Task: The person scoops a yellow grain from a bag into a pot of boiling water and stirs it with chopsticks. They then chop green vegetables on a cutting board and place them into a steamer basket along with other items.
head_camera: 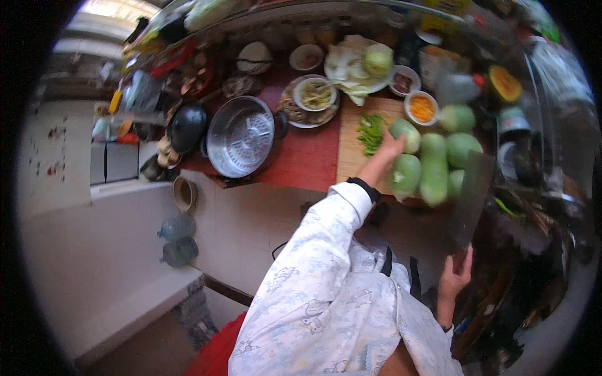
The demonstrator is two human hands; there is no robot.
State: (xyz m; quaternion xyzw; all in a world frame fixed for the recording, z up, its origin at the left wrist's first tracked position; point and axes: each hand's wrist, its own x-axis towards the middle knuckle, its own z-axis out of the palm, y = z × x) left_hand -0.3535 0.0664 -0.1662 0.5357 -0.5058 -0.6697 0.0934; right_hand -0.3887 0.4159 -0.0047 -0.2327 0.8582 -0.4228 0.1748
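My left hand [391, 146] grips a pale green squash [405, 136] at the wooden cutting board [350, 162]. Beside my fingers lies a heap of cut green peppers [371, 133]. More green squashes [433, 169] are grouped just to the right, over the board's right part and the table. My right hand [457, 272] is held low at the right, closed around the handle of a cleaver [471, 199], whose broad dark blade points up toward the squashes.
A steel steamer pot [241, 136] stands on the red table [305, 157], near a black lid [187, 127]. Behind the board are a bowl of shredded orange vegetable [421, 108], a plate with cabbage [345, 63] and a bowl on a plate [315, 94]. A cut pumpkin [505, 84] sits right.
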